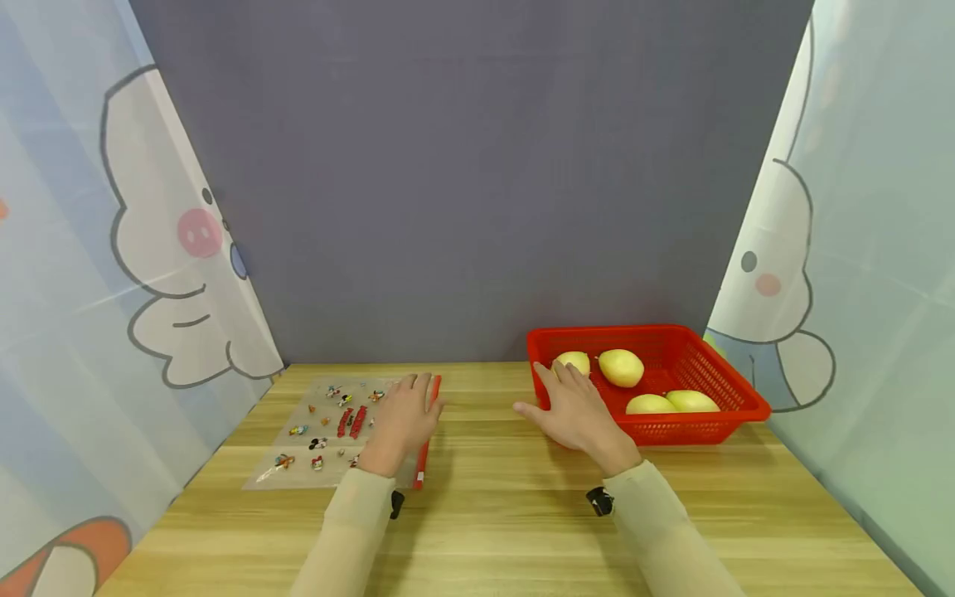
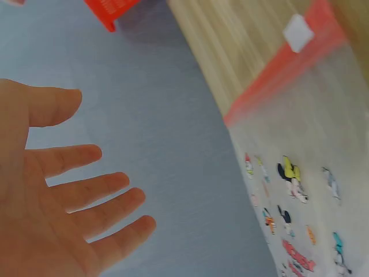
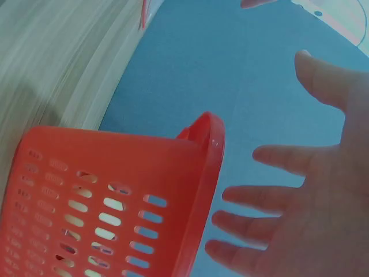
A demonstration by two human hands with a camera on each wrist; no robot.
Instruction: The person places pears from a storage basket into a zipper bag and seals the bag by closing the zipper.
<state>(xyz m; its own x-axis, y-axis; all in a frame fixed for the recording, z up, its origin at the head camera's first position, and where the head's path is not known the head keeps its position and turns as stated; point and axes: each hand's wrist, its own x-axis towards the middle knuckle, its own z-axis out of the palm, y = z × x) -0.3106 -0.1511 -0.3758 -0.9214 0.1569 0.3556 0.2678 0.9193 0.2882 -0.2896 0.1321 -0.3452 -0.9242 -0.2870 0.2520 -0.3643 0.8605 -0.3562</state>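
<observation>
My left hand (image 1: pixel 403 419) hovers above a clear zip bag (image 1: pixel 298 473) printed with small cartoon figures, its red zip strip (image 1: pixel 422 464) on the right side. In the left wrist view the fingers (image 2: pixel 109 210) are spread, with nothing held. The right hand (image 1: pixel 574 408) is held over the near left corner of a red plastic basket (image 1: pixel 716 423). Its fingers (image 3: pixel 259 199) are extended and apart beside the basket's rim in the right wrist view. Inside the basket lie several pale yellow fruits (image 1: pixel 621 367); one yellow fruit (image 1: pixel 574 361) is partly hidden behind the right hand.
Both things lie on a wood-grain table (image 1: pixel 485 531). A grey panel (image 1: pixel 477 182) rises along the table's back edge. Curtains with cartoon prints hang at the left (image 1: pixel 67 332) and the right (image 1: pixel 880 249).
</observation>
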